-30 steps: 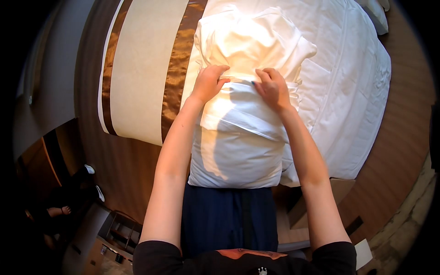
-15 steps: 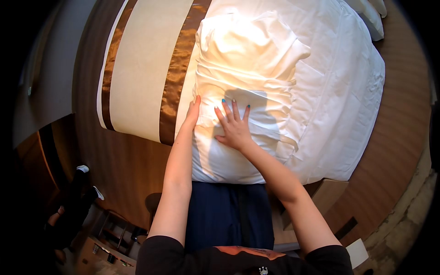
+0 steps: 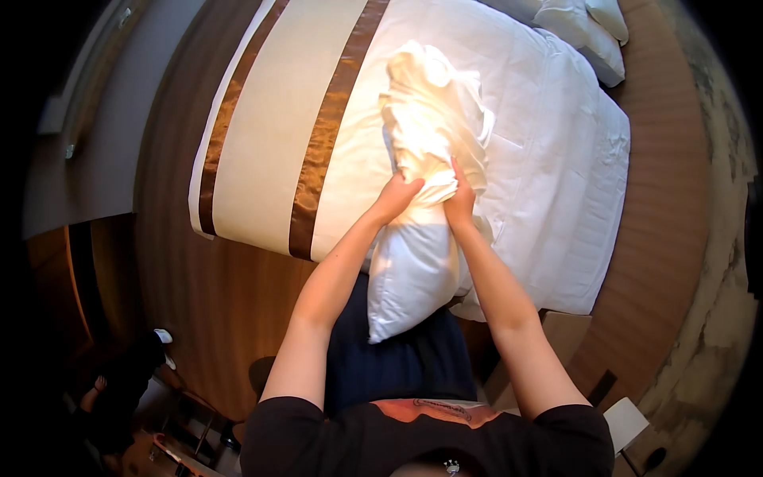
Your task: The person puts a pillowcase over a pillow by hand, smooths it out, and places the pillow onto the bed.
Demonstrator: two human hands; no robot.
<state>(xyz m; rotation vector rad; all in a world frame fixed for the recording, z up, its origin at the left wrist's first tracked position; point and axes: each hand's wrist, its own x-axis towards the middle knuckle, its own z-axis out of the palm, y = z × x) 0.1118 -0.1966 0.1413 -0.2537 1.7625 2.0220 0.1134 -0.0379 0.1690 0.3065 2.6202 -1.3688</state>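
Observation:
A white pillow (image 3: 415, 266) is squeezed narrow between my hands, its lower corner pointing down toward my lap. Around its upper part, a cream-white pillowcase (image 3: 429, 103) lies bunched in loose folds over the bed. My left hand (image 3: 400, 194) is closed on the left side of the pillowcase, thumb on top. On the opposite side, my right hand (image 3: 461, 203) grips the cloth with its fingers wrapped round the edge. The fingers underneath are partly hidden by fabric.
Beneath lies a bed with white bedding (image 3: 548, 175) and a cream runner with brown satin bands (image 3: 318, 151). More pillows (image 3: 584, 40) rest at the upper right. Another person (image 3: 127, 393) in dark clothes is at the lower left. A lamp (image 3: 625, 421) stands lower right.
My hands have gone from lying on the spread pillow to gripping both its sides. The pillow is now squeezed narrow and lifted, with its lower end over my lap.

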